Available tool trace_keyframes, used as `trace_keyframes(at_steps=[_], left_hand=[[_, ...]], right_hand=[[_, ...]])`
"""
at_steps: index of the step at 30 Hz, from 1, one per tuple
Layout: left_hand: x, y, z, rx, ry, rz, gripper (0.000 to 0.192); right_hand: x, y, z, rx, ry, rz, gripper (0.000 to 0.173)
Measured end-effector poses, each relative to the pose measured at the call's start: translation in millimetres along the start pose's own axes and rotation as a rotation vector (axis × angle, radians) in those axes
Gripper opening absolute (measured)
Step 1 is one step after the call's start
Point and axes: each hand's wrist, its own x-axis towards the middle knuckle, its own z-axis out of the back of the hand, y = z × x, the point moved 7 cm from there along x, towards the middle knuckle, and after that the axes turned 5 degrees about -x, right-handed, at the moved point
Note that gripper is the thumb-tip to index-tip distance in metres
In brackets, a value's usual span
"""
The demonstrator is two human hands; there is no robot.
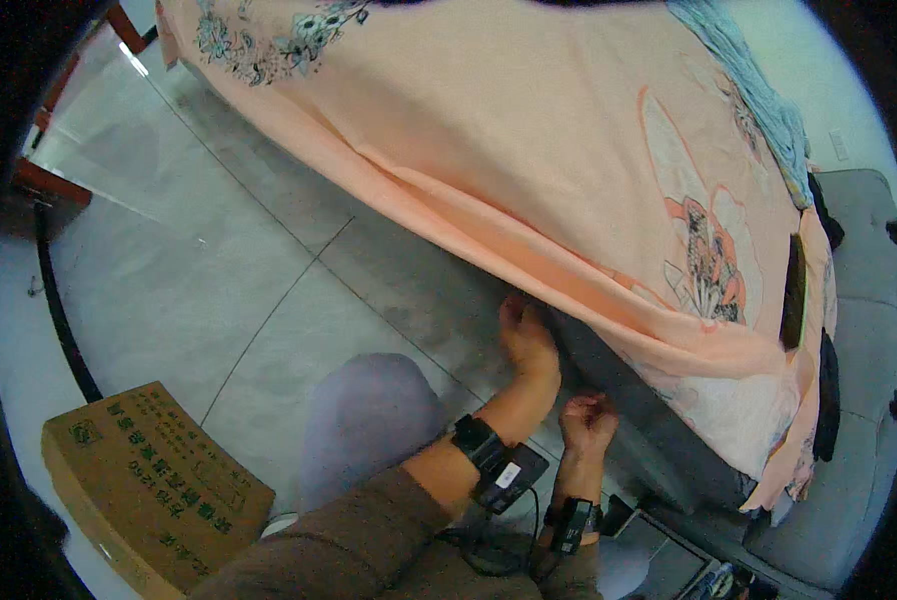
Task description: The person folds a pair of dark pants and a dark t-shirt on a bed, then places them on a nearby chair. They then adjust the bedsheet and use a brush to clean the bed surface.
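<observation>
A peach bedsheet point(508, 135) with printed flowers and figures covers a bed, and its folded edge hangs over the dark grey bed side point(658, 405). My left hand point(527, 334) is at the lower edge of the bed, just under the sheet's hem, its fingertips in shadow. Nearer to me, my right hand point(589, 421) has its fingers curled by the grey bed side. Whether either hand grips anything cannot be made out. Both wrists carry strapped black devices, with a cable near them.
A cardboard box point(155, 480) bearing writing stands on the grey tiled floor point(268, 300) at lower left. Reddish wooden furniture legs point(54, 182) show at far left. A grey padded headboard point(865, 337) and blue cloth point(763, 90) are at right. A dark-framed object point(666, 551) lies at lower right.
</observation>
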Motion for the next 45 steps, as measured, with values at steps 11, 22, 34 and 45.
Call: trace_keyframes(at_steps=[11, 22, 34, 45], left_hand=[[8, -20, 5, 0.300, 0.066, -0.187, 0.028], [33, -65, 3, 0.942, 0.053, -0.356, 0.009], [58, -63, 3, 1.301, 0.134, -0.512, 0.014], [22, -22, 6, 0.375, 0.259, 0.161, 0.021]], right_hand=[[6, -2, -1, -0.082, 0.087, -0.204, 0.005], [12, 6, -17, -0.020, 0.218, -0.324, 0.044], [-3, 9, -24, 0.079, 0.157, -0.375, 0.032], [6, 4, -23, 0.086, 0.361, -0.335, 0.030]])
